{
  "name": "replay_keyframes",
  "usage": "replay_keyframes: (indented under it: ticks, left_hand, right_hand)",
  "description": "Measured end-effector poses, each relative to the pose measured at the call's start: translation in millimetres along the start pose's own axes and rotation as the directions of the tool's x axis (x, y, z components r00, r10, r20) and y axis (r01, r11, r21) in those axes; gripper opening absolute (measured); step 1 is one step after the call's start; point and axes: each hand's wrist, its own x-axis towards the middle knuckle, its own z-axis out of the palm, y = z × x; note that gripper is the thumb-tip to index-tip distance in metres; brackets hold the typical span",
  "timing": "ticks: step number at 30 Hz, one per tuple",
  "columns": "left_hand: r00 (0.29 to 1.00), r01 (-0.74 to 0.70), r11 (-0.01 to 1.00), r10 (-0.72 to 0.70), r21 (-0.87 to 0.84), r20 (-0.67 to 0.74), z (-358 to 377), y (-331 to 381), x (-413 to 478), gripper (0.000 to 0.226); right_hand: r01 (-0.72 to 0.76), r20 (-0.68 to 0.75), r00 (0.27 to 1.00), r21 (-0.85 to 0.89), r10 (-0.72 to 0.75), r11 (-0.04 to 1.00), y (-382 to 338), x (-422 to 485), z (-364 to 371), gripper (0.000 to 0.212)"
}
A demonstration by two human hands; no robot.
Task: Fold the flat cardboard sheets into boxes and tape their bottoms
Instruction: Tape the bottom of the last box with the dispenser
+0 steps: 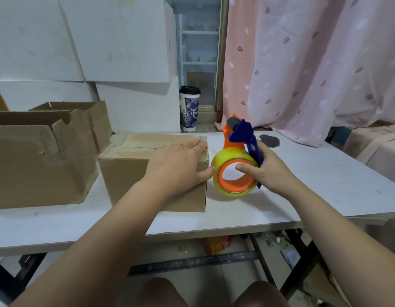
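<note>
Left hand, fingers straight, presses flat on the cardboard box on the desk. Right hand, fingers curled, grips the tape dispenser just beside the box's right edge.

Makeshift packing room, stacked white cartons, folding table; pink curtain

On my remote feed, a lidded paper cup with a blue pattern stands at the far side of the white table, just beside stacked white cartons; a pink leaf-print curtain hangs at right.
</note>
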Motion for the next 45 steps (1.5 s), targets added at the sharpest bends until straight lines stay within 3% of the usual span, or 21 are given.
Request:
replay_keyframes:
  ticks: [4,10,13,18,24,29,33,39,45]
  left_hand:
    - [1.0,0.002,1.0,-0.002,0.019,0.012,0.7,0.2,-0.2,0.071]
    - [1.0,-0.006,1.0,0.005,0.022,0.029,2.4,-0.2,0.8,0.071]
    - [0.999,-0.001,1.0,0.0,0.031,0.037,2.8,-0.6,0.7,0.07]
    - [0.998,0.001,1.0,-0.002,0.024,0.057,1.7,-0.6,1.1,0.069]
    - [0.999,0.0,1.0,0.0,0.005,0.035,0.9,-2.6,0.3,0.069]
    - [0.998,0.014,1.0,-0.014,0.01,0.056,0.0,-2.6,0.4,0.069]
    - [0.998,0.007,1.0,-0.008,0.023,0.063,0.4,-3.1,0.6,0.07]
    - [0.999,-0.002,1.0,0.003,-0.026,0.045,0.4,-4.6,-1.3,0.069]
    - [0.999,-0.008,1.0,0.009,-0.027,0.052,-3.2,-6.2,-2.1,0.069]
  right_hand:
    - [0.116,-0.02,0.993,-0.011,-0.116,0.993,-11.4,-1.9,5.4,0.072]
    - [0.187,-0.065,0.978,-0.141,-0.198,0.972,-4.0,0.0,-0.3,0.052]
    - [0.205,-0.04,0.976,-0.187,-0.216,0.961,3.6,2.1,1.7,0.052]
    - [0.219,0.066,0.976,-0.344,-0.209,0.913,17.0,-1.0,-4.8,0.056]
    - [0.143,-0.043,0.987,-0.194,-0.154,0.971,10.2,-7.8,-23.0,0.051]
    - [0.215,0.106,0.977,-0.469,-0.188,0.856,10.0,-9.3,-24.2,0.051]
    - [0.226,0.146,0.974,-0.545,-0.174,0.807,8.4,-7.3,-30.0,0.057]
    - [0.189,0.075,0.982,-0.409,-0.174,0.893,1.5,-9.2,-49.5,0.054]
    - [0.199,0.22,0.972,-0.599,-0.08,0.776,-8.2,-5.1,-39.2,0.059]
